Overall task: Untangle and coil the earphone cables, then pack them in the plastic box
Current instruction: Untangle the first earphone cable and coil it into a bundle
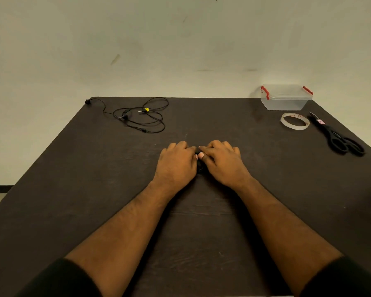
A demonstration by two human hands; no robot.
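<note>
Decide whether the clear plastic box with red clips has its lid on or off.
On: the clear plastic box with red clips shows a flat lid across its top, with red clips at both ends.

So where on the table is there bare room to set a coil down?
Bare: the middle strip between the earphones and the box, and the near left side. Crowded: the far right, with box, tape and scissors.

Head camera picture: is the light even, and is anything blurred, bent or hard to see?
Head view: dim, yellowish, even light with soft shadows; no strong glare; wide-angle lens splays the table edges; the dark bundle between left hand and right hand merges with the dark tabletop; the plastic box looks soft.
</note>
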